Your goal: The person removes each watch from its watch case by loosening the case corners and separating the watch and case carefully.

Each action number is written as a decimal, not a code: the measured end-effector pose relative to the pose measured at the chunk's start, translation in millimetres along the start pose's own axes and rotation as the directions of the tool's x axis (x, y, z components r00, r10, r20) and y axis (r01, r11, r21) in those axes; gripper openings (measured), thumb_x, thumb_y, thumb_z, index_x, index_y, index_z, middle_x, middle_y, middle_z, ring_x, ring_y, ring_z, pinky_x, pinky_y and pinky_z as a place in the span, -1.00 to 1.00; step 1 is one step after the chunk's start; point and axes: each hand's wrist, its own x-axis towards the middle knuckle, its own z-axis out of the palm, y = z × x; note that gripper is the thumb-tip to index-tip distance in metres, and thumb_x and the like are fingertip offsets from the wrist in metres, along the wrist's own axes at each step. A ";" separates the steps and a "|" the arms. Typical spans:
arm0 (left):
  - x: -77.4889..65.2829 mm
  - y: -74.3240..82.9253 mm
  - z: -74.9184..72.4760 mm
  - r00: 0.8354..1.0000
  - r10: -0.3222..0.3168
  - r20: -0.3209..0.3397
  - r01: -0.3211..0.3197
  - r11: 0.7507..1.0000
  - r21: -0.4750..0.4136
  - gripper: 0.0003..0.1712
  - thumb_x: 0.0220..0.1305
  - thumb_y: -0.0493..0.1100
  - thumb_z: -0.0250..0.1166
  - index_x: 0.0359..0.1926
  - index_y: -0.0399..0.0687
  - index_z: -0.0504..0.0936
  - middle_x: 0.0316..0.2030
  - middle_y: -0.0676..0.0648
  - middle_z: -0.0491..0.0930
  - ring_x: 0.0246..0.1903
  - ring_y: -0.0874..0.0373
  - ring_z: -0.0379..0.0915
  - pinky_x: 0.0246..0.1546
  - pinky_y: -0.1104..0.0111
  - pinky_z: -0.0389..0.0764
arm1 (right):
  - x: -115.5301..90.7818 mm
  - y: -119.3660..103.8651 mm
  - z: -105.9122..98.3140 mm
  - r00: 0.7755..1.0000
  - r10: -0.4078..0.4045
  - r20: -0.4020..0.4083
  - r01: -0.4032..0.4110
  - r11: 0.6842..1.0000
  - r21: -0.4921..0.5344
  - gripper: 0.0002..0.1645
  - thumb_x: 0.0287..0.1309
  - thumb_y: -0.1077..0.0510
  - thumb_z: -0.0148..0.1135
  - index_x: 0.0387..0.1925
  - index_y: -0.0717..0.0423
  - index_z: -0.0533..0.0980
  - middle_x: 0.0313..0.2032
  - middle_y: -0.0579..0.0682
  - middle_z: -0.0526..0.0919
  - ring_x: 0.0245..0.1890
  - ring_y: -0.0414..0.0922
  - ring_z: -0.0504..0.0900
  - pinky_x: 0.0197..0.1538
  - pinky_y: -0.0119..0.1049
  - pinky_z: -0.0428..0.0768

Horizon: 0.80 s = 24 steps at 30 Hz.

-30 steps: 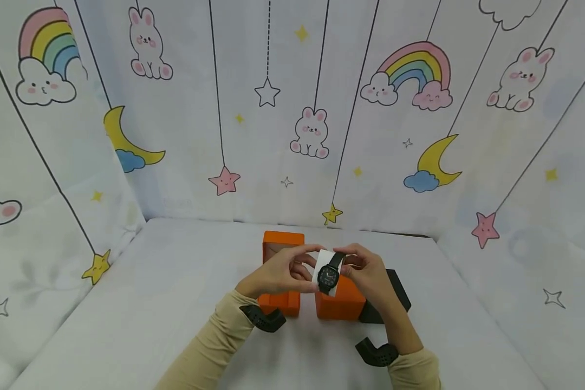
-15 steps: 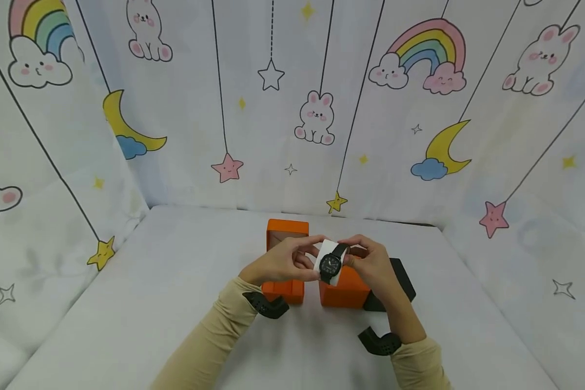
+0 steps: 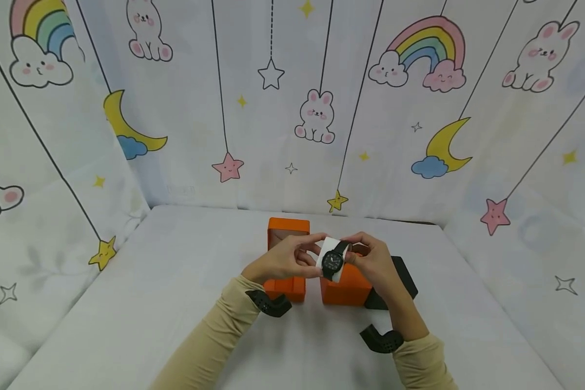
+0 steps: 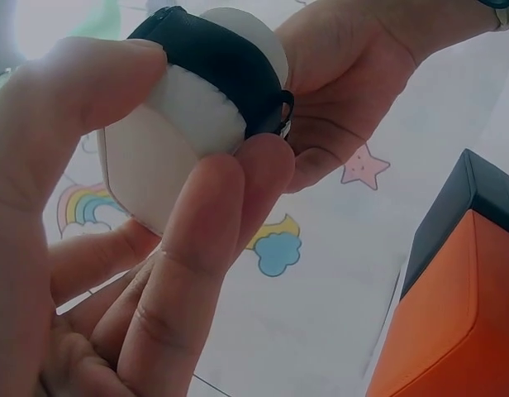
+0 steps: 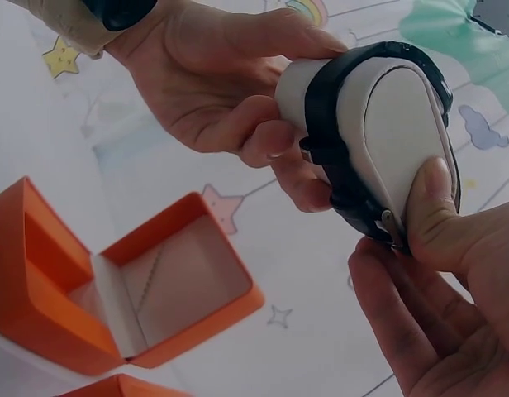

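Note:
A black wristwatch (image 3: 332, 261) with a square-ish dial is strapped round a white watch cushion (image 5: 399, 116), held up in front of me between both hands. My left hand (image 3: 283, 261) grips the cushion at one end, thumb on one side and fingers on the other. From the other end, my right hand (image 3: 374, 262) pinches it. In the right wrist view the right thumb (image 5: 434, 203) presses the cushion's flat end, and its fingertips lie at the metal buckle (image 5: 392, 225) of the strap. The strap looks fastened round the cushion.
Behind my left hand an orange box (image 3: 288, 223) stands with its lid up. A second orange box (image 3: 346, 291) sits beneath the watch, with a black box-like piece (image 3: 404, 275) against its right side. A white cloth printed with rabbits and stars (image 3: 175, 184) surrounds the white tabletop (image 3: 175, 260).
The head view has tilted slightly downward, so everything appears higher in it. Both hands keep their hold on the cushion and watch, with hardly any movement of the fingers.

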 end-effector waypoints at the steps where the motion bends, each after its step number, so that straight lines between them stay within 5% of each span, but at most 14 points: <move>1: 0.3 -0.3 0.1 1.000 -0.003 0.002 0.003 1.000 -0.002 -0.12 0.02 -0.17 0.34 0.35 0.01 0.11 -0.08 -0.10 0.51 -0.30 0.12 0.60 -0.20 0.32 0.59 | 0.0 0.3 -0.3 1.000 0.000 0.003 0.000 1.000 -0.002 -0.57 -0.07 0.09 0.29 -0.11 0.15 0.48 -0.06 0.09 0.49 -0.14 -0.09 0.54 -0.11 -0.32 0.58; 12: -3.8 -8.4 -2.8 1.000 -0.013 -0.007 0.013 0.999 -0.045 -0.12 0.02 -0.19 0.34 0.34 0.03 0.12 -0.09 -0.17 0.50 -0.29 0.09 0.61 -0.21 0.29 0.59 | 0.8 7.8 -5.9 0.981 -0.116 0.156 0.128 0.989 -0.067 -0.56 0.06 0.02 0.21 0.02 0.01 0.47 -0.09 0.05 0.52 -0.17 -0.08 0.58 -0.09 -0.32 0.55; 19: -7.9 2.1 -5.4 0.999 -0.014 0.034 0.017 0.996 -0.092 -0.13 0.01 -0.30 0.33 0.34 -0.02 0.14 -0.10 -0.18 0.52 -0.29 0.04 0.61 -0.18 0.26 0.58 | -0.4 10.0 -9.3 0.969 -0.209 0.134 0.219 0.974 -0.060 -0.68 0.13 0.13 0.15 -0.07 0.13 0.54 -0.24 -0.11 0.61 -0.22 -0.17 0.58 -0.11 -0.35 0.55; 24: -3.3 5.9 -7.5 0.999 0.008 0.051 -0.004 0.997 -0.080 -0.13 0.01 -0.31 0.32 0.34 -0.01 0.13 -0.09 -0.22 0.51 -0.29 0.05 0.61 -0.18 0.25 0.58 | 0.1 4.1 -11.7 0.952 -0.241 0.188 0.240 0.970 0.026 -0.69 0.15 0.26 0.12 -0.04 0.22 0.45 -0.19 -0.10 0.56 -0.25 -0.12 0.62 -0.13 -0.33 0.57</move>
